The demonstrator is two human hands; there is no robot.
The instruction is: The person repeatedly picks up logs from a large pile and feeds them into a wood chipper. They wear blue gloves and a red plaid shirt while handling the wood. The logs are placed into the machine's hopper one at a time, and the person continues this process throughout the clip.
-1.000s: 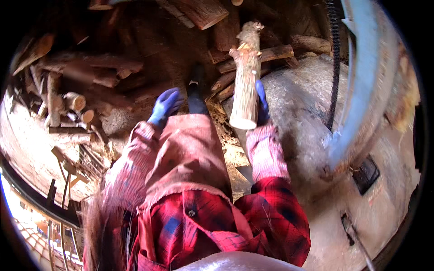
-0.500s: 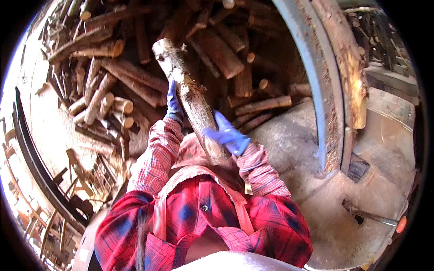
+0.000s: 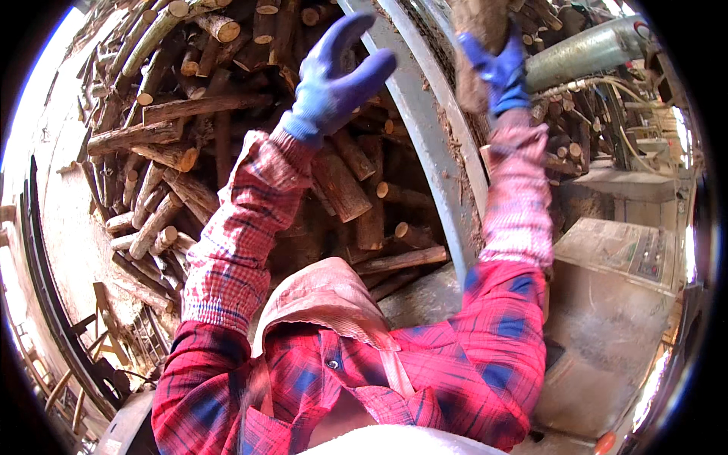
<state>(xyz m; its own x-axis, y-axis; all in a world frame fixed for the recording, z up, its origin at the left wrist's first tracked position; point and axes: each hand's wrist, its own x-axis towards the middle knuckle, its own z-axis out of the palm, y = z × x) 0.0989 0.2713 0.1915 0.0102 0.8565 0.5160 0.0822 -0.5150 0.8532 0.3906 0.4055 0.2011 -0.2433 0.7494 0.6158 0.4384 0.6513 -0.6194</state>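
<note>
My left hand (image 3: 334,87), in a blue glove, is raised beside the blue-grey metal trough (image 3: 425,144). Its thumb and fingers are spread apart, and nothing is in it. Farther right, my right hand (image 3: 500,76), also blue-gloved, grips a thick brown log (image 3: 481,19) at the top of the picture. The thumb lies across the log while the fingers run along its right side. This log lies along the trough, and its far end passes out of view.
A large heap of cut logs (image 3: 337,186) lies left of and below the trough. Right of my right hand, a greenish metal cylinder (image 3: 584,54) points across. A dusty machine cabinet (image 3: 599,303) with a button panel (image 3: 652,250) stands near my right side.
The pale, rough log that both hands held before my chest is no longer there. Both hands have moved up and forward, the right one onto the log on the trough. My view has shifted right.
</note>
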